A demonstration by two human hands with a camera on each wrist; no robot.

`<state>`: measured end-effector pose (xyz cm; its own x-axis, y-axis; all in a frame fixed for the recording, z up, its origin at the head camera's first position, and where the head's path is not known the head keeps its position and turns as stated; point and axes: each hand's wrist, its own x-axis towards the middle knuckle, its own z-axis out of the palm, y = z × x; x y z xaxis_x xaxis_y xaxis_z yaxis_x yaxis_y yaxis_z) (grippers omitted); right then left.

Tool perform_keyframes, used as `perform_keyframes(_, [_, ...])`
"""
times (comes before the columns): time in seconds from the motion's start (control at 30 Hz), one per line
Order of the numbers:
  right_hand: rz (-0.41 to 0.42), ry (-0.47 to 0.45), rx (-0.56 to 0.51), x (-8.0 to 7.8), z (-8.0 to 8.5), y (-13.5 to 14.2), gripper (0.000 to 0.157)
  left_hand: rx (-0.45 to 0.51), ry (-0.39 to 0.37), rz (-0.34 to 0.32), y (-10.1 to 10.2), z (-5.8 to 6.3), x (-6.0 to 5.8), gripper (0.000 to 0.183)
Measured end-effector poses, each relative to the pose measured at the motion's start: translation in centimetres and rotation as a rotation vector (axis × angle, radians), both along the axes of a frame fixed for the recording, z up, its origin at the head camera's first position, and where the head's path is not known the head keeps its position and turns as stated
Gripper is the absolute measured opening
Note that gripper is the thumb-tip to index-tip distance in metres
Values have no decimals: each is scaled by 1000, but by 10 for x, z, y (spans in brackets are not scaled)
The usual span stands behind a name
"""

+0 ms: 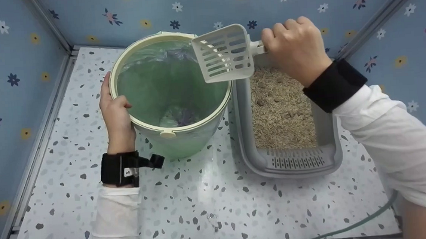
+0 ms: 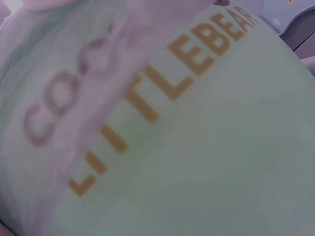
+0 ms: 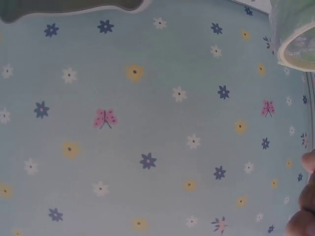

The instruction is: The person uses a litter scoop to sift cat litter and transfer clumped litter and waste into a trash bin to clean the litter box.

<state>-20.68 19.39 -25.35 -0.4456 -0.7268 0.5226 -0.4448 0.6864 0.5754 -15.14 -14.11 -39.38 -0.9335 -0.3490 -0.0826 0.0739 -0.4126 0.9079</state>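
Note:
My left hand (image 1: 117, 115) holds the left side of a green trash bin (image 1: 184, 142), its thumb over the cream rim and its fingers along the outside. A thin clear bag lines the bin, bunched at the bottom. Orange "LITTLEBEAR" lettering marks the bin's side (image 2: 221, 147) in the left wrist view, where the left hand is mostly hidden. Gripping the handle of a pale slotted litter scoop (image 1: 242, 33), my right hand (image 1: 298, 46) is raised above the back of the litter box. The scoop's blade overlaps the bin's right rim in the head view, and no litter shows on it.
A grey litter box (image 1: 247, 147) stands right beside the bin, with brown granular litter (image 1: 283, 110) inside. Flower-patterned blue panels (image 1: 205, 7) enclose the speckled table (image 1: 189, 207) at the back and sides. A green cord (image 1: 366, 217) crosses the front right corner.

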Motion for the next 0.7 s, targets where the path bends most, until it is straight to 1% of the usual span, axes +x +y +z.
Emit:
perform_keyframes(0.1, [-52, -64, -82, 1, -2, 13, 45, 0, 0, 1, 0, 0, 0, 86])
perform_keyframes(0.17, [-110, -113, -119, 2, -4, 23, 46, -1, -2, -3, 1, 0, 0, 86])
perform_keyframes(0.23, [-171, -160, -149, 3, -5, 32, 43, -2, -8, -6, 1, 0, 0, 86])
perform_keyframes(0.37, [-277, -226, -178, 7, -11, 52, 38, 0, -11, -5, -1, 1, 0, 86])
perform_keyframes(0.57, [-408, -331, -184, 15, -22, 80, 52, 10, 7, -5, -3, 0, 0, 86])
perform_keyframes(0.63, [-451, -374, -188, 17, -27, 88, 52, 12, 11, -8, -4, 0, 0, 86])
perform_keyframes(0.7, [-489, -420, -205, 19, -34, 97, 47, 15, 12, -10, -4, -1, 0, 86])
